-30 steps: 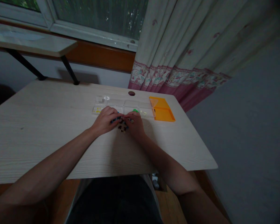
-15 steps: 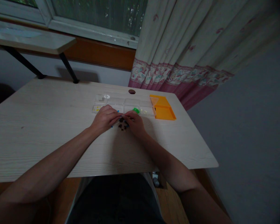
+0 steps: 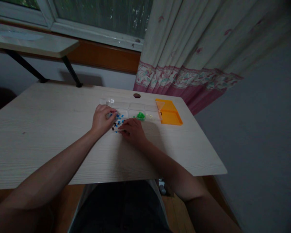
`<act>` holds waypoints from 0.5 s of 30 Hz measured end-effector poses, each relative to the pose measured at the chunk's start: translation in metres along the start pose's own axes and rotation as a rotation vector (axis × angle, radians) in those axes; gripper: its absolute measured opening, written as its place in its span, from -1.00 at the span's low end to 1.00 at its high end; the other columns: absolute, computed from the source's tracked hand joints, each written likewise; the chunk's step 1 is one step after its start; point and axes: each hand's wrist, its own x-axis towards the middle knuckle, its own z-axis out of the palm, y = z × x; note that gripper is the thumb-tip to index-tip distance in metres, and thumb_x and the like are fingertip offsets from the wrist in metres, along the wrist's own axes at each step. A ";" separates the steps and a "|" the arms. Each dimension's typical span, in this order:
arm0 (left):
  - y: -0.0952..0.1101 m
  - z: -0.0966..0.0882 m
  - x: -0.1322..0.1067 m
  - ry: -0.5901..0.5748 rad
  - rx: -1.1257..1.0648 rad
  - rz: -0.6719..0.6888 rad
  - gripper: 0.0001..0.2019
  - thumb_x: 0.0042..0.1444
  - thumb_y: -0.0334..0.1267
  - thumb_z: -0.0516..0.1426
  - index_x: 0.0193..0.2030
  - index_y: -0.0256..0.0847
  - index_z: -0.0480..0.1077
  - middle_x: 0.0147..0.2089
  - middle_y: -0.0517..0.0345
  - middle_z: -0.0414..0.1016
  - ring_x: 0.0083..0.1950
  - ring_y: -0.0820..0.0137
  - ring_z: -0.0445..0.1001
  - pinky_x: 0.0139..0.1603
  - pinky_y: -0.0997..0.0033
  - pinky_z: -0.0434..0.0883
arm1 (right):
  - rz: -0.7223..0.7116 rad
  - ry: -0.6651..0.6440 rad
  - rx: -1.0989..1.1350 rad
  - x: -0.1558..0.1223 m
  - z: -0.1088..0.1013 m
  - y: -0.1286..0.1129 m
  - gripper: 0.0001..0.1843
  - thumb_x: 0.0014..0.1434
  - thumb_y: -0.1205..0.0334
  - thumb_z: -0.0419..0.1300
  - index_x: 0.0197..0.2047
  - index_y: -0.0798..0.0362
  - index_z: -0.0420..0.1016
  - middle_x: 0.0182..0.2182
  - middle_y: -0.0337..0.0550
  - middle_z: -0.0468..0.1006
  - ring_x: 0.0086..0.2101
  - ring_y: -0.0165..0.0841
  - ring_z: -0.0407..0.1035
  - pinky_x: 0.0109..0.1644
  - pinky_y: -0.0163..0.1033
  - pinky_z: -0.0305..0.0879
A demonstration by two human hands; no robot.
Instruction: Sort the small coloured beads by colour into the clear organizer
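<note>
My left hand (image 3: 102,119) is over the left end of a clear divided tray (image 3: 137,106), fingers curled in. Something small and greyish seems to be in its grip; I cannot make out what. Tiny blue pieces (image 3: 119,122) lie by its fingertips, some near the tray's front edge. My right hand (image 3: 134,130) rests low on the table in front of the tray. Its thumb and fingers pinch together beside small dark pieces (image 3: 113,128); what they hold is hidden. Green pieces (image 3: 140,116) fill a heap in one tray compartment, with pale yellow bits (image 3: 149,116) to the right.
An open orange box (image 3: 171,117) stands at the tray's right end. Behind the tray is a round cable hole (image 3: 137,95) in the pale wooden table (image 3: 70,129). A raised shelf (image 3: 38,42) on black legs stands at the back left; a curtain (image 3: 179,64) hangs behind.
My hands, together over the dark pieces before, are now apart. The left moved slightly left, the right moved left and nearer to me. Scattered blue pieces show between them.
</note>
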 end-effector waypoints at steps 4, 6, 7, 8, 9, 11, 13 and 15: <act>-0.004 0.001 0.001 0.015 -0.008 -0.050 -0.83 0.22 -0.14 0.17 -0.26 -0.16 0.55 -0.26 0.09 0.54 -0.11 0.23 0.43 0.04 0.15 0.31 | -0.045 -0.120 -0.085 -0.001 0.001 -0.007 -0.78 0.28 0.09 0.26 -0.04 -0.13 0.64 -0.04 -0.14 0.56 0.02 -0.22 0.27 0.12 -0.10 0.11; -0.004 0.001 0.000 0.007 -0.016 -0.047 -0.82 0.22 -0.14 0.17 -0.26 -0.16 0.54 -0.26 0.10 0.54 -0.11 0.23 0.43 0.05 0.15 0.31 | -0.048 -0.148 -0.104 -0.001 0.002 -0.008 -0.80 0.30 0.12 0.23 -0.06 -0.14 0.64 -0.02 -0.15 0.55 0.03 -0.22 0.25 0.12 -0.09 0.09; -0.003 0.001 0.000 0.005 -0.020 -0.043 -0.82 0.22 -0.14 0.16 -0.26 -0.16 0.54 -0.26 0.10 0.53 -0.11 0.23 0.42 0.05 0.16 0.31 | -0.045 -0.152 -0.109 -0.001 0.002 -0.008 -0.82 0.30 0.14 0.23 -0.08 -0.14 0.65 -0.02 -0.15 0.55 0.03 -0.22 0.25 0.12 -0.09 0.09; -0.003 0.001 0.000 0.004 -0.024 -0.038 -0.81 0.22 -0.14 0.16 -0.26 -0.17 0.55 -0.27 0.10 0.53 -0.11 0.23 0.42 0.05 0.16 0.32 | -0.041 -0.151 -0.112 -0.001 0.001 -0.008 -0.83 0.30 0.16 0.23 -0.10 -0.13 0.65 -0.02 -0.15 0.55 0.03 -0.22 0.25 0.12 -0.10 0.08; -0.003 0.002 0.000 0.008 -0.026 -0.034 -0.81 0.22 -0.14 0.16 -0.26 -0.17 0.55 -0.27 0.10 0.53 -0.11 0.23 0.42 0.05 0.15 0.32 | -0.040 -0.149 -0.113 -0.001 0.001 -0.007 -0.84 0.30 0.17 0.23 -0.11 -0.12 0.65 -0.03 -0.15 0.55 0.03 -0.22 0.25 0.12 -0.10 0.08; -0.003 0.002 -0.001 0.012 -0.022 -0.034 -0.81 0.23 -0.13 0.16 -0.24 -0.16 0.55 -0.26 0.10 0.53 -0.11 0.22 0.42 0.05 0.15 0.32 | -0.039 -0.143 -0.109 -0.001 0.000 -0.007 -0.84 0.29 0.16 0.24 -0.13 -0.08 0.65 -0.04 -0.14 0.56 0.03 -0.22 0.25 0.12 -0.10 0.08; -0.005 0.003 -0.001 0.003 -0.006 -0.048 -0.80 0.23 -0.11 0.17 -0.23 -0.15 0.56 -0.25 0.10 0.53 -0.09 0.21 0.42 0.05 0.14 0.32 | -0.033 -0.139 -0.099 -0.001 0.000 -0.006 -0.85 0.29 0.17 0.24 -0.14 -0.05 0.64 -0.06 -0.12 0.56 0.03 -0.22 0.26 0.12 -0.10 0.09; -0.009 0.004 -0.001 -0.010 0.015 -0.071 -0.79 0.22 -0.10 0.17 -0.23 -0.15 0.57 -0.23 0.08 0.52 -0.08 0.20 0.41 0.05 0.12 0.32 | -0.021 -0.131 -0.078 0.000 0.001 -0.005 -0.86 0.28 0.18 0.25 -0.16 -0.04 0.64 -0.08 -0.12 0.57 0.02 -0.23 0.27 0.13 -0.10 0.10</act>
